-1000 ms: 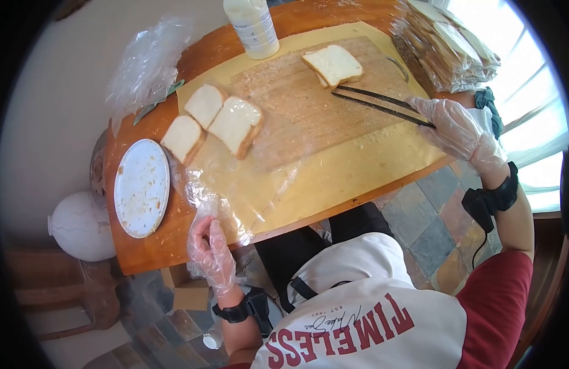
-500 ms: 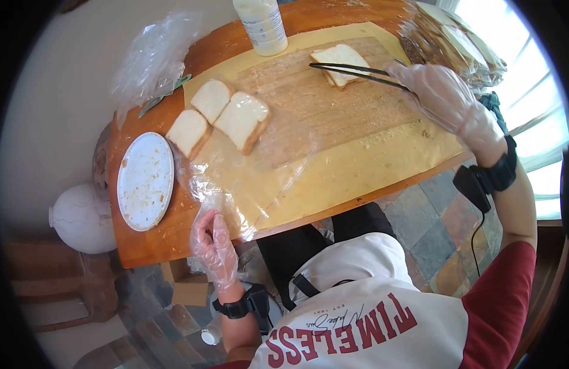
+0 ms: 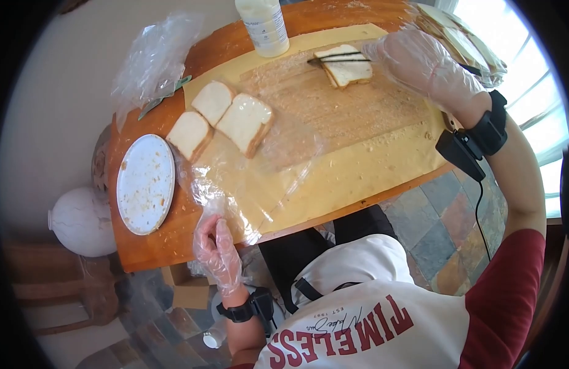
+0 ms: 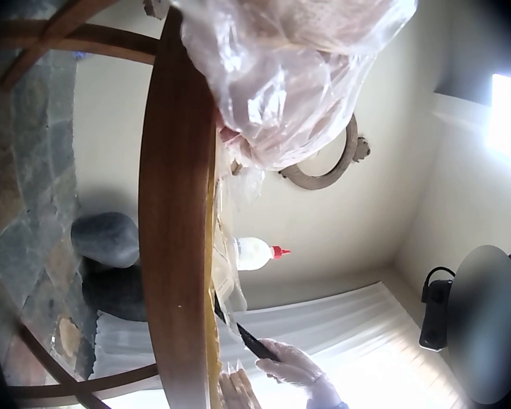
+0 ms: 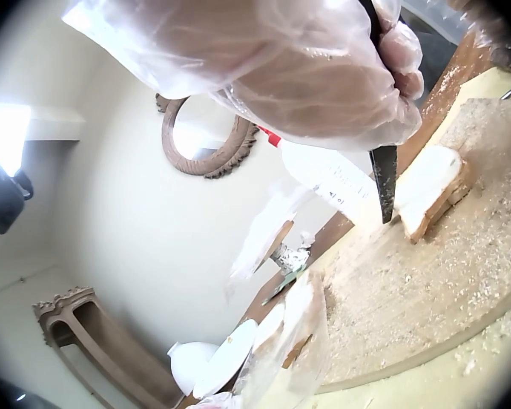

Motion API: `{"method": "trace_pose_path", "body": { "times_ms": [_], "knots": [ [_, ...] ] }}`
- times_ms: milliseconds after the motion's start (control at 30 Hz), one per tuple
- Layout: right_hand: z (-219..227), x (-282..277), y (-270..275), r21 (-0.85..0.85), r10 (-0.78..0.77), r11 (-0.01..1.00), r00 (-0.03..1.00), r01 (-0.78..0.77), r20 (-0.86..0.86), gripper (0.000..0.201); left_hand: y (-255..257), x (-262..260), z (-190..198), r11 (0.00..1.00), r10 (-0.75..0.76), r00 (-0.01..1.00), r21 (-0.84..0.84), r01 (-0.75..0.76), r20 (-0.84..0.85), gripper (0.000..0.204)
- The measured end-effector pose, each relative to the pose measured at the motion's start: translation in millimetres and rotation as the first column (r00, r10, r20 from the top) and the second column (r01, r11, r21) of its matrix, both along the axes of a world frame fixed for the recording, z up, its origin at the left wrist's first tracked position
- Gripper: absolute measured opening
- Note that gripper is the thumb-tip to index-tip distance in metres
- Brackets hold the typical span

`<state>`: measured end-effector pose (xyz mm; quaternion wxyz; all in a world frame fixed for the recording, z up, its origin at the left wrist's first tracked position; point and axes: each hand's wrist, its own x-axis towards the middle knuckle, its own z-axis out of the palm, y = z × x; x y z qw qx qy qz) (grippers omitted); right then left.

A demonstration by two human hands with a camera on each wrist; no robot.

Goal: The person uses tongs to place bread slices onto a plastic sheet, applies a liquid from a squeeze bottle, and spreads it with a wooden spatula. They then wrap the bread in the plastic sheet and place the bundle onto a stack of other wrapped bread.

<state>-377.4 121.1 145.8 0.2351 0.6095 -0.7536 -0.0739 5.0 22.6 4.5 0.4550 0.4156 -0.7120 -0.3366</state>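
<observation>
My gloved right hand (image 3: 416, 64) grips black tongs (image 5: 385, 183). Their two arms stretch across the sandwich (image 3: 352, 74), which lies on the wooden cutting board (image 3: 333, 114). In the right wrist view, a tong tip comes down beside the crustless-topped white bread (image 5: 430, 183). At the table's front edge, my gloved left hand (image 3: 218, 252) holds the edge of a clear plastic bag (image 3: 226, 197) between curled fingers. Several bread slices, among them a large one (image 3: 244, 123), lie together at the bag's far end, partly under its film.
A white oval plate (image 3: 146, 184) with crumbs stands at the left. Behind it lie loose plastic bags (image 3: 155, 55) and a green-handled tool (image 3: 164, 97). A white squeeze bottle (image 3: 263, 27) stands at the back, and stacked wrapped bread (image 3: 463, 43) at the back right.
My right hand has swung the tongs up and away from the sandwich's near edge to across its top. The sandwich has turned slightly. The left hand stays at the bag.
</observation>
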Motion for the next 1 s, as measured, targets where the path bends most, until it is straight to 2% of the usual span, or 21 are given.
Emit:
{"method": "trace_pose_path", "body": {
  "times_ms": [100, 200, 300, 400, 500, 600, 700, 800, 900, 1000],
  "knots": [
    [1, -7, -6, -0.049, -0.075, 0.996, 0.995, 0.078, 0.068, 0.022, -1, 1, -1, 1.000, -0.008, 1.000, 0.012, 0.008, -0.001, 0.013],
    [-6, -19, -3, -0.085, 0.097, 0.992, 0.995, -0.098, -0.017, 0.023, -1, 1, 0, 1.000, -0.008, 1.000, 0.027, 0.009, -0.017, 0.013],
    [2, -6, 2, 0.035, 0.021, 0.999, 0.998, -0.023, 0.062, 0.025, -1, 0, -3, 1.000, 0.000, 1.000, 0.004, 0.000, -0.021, 0.013],
    [1, -3, -2, 0.038, -0.100, 0.995, 0.992, 0.097, 0.076, 0.026, 0, 1, -2, 1.000, -0.012, 1.000, 0.016, 0.013, -0.029, 0.013],
    [-11, -24, -2, -0.089, 0.092, 0.992, 0.995, -0.094, -0.027, 0.027, -1, 3, -2, 0.998, -0.027, 0.999, 0.050, 0.029, -0.036, 0.013],
    [-4, -23, -5, -0.056, -0.045, 0.997, 0.997, 0.049, 0.069, 0.028, 0, 2, 0, 0.999, -0.027, 1.000, 0.031, 0.028, -0.015, 0.013],
    [-16, -48, -11, -0.109, -0.018, 0.994, 1.000, 0.016, -0.019, 0.028, -1, 1, -1, 1.000, -0.004, 1.000, 0.014, 0.005, -0.014, 0.012],
    [-14, -52, -18, -0.024, -0.127, 0.992, 0.992, 0.128, 0.019, 0.027, -1, 3, -3, 0.999, -0.022, 1.000, 0.035, 0.023, -0.021, 0.013],
    [-2, -33, -14, 0.076, -0.161, 0.985, 0.985, 0.156, 0.061, 0.027, -1, 3, -3, 0.998, -0.026, 0.999, 0.048, 0.028, -0.024, 0.013],
    [-10, -45, -12, -0.008, -0.071, 0.997, 0.997, 0.071, 0.012, 0.029, 0, 2, -2, 0.999, -0.028, 0.999, 0.045, 0.029, -0.032, 0.013]
  ]
}}
